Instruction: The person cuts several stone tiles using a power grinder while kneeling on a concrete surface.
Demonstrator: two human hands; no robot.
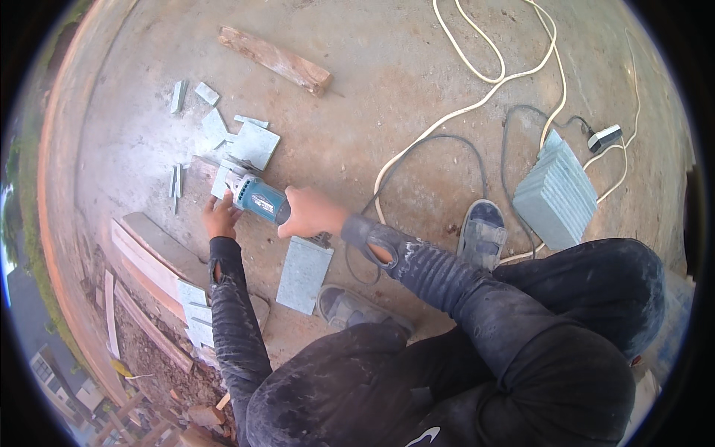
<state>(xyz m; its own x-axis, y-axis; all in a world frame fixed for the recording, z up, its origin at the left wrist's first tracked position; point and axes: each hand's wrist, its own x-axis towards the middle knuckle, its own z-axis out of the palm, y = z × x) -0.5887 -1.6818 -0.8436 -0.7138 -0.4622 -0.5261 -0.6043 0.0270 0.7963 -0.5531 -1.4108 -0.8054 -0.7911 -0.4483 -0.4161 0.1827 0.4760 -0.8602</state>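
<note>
My right hand (pixel 309 211) is wrapped round the rear of a teal handheld power cutter (pixel 261 200). The cutter's grey metal head points to the upper left, over a small piece of grey-green tile (pixel 220 181). At the near edge of that piece, the fingers of my left hand (pixel 222 217) are closed on it, just beside the cutter head. Where the blade meets the tile is hidden. Beyond the head lies a larger square tile (pixel 255 144), with a broken tile piece (pixel 214 127) next to it. Pale dust spreads over the floor to the left.
A wooden block (pixel 275 59) lies farther off. Near my feet are a rectangular tile (pixel 304 275) and, right, a tile stack (pixel 557 195). A cream cord (pixel 454 113) and a dark cable (pixel 480 160) loop across the concrete towards a socket block (pixel 605 138). Planks (pixel 145 257) lie left.
</note>
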